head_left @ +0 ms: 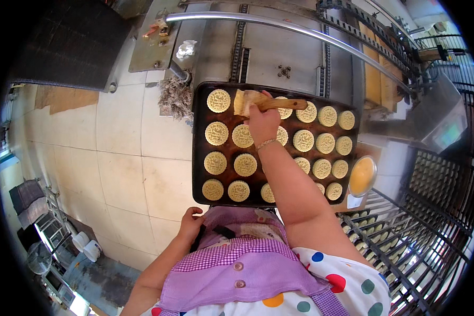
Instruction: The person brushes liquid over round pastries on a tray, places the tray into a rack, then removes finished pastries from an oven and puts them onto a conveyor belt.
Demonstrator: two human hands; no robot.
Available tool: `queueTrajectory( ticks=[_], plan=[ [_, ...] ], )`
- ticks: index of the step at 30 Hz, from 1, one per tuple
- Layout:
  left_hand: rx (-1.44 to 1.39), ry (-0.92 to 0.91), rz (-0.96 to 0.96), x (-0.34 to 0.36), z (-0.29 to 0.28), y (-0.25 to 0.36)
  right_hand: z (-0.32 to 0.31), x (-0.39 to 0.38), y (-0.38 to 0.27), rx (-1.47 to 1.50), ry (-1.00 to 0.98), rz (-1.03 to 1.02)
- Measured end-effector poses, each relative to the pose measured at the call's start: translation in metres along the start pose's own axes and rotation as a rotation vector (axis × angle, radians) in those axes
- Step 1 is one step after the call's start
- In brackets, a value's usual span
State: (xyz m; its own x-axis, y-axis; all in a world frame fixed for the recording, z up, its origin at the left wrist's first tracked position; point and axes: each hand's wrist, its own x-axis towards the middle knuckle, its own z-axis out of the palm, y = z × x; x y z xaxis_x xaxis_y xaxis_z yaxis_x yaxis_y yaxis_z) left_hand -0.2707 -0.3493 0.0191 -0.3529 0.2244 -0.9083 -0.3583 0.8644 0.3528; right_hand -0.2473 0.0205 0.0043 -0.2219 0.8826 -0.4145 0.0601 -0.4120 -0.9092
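Nearest: purple checked cloth apron (210, 275). Left hand (191, 224) beside apron, fingers half curled; cannot tell whether pinching anything. Beyond, black rectangular metal tray (230, 150) carries round pale-yellow pastries (245, 165), tops stamped with raised characters. Clear bowl (374, 173) of orange-yellow liquid (360, 176) right of tray. Right hand (264, 125) pinches flat wooden-handled brush (289, 104) over tray's far row. Farther, grey metal machine bed (284, 50).
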Motion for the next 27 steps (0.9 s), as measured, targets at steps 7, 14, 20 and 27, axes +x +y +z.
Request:
queueTrajectory(
  ticks=[7, 14, 20, 27],
  plan=[
    [-0.060, 0.011, -0.092, -0.006, -0.014, -0.006, -0.154, 0.039, -0.023, -0.628, 0.368, -0.479],
    [-0.005, -0.037, 0.021, 0.007, -0.021, -0.016, -0.169, 0.026, 0.016, -0.640, 0.413, -0.388],
    [0.064, -0.074, 0.102, 0.000, -0.007, 0.010, -0.034, -0.085, 0.025, -0.489, -0.064, -0.142],
    [0.080, -0.090, 0.056, 0.003, 0.005, -0.018, -0.226, -0.037, -0.007, -0.557, 0.403, -0.242]
  ],
)
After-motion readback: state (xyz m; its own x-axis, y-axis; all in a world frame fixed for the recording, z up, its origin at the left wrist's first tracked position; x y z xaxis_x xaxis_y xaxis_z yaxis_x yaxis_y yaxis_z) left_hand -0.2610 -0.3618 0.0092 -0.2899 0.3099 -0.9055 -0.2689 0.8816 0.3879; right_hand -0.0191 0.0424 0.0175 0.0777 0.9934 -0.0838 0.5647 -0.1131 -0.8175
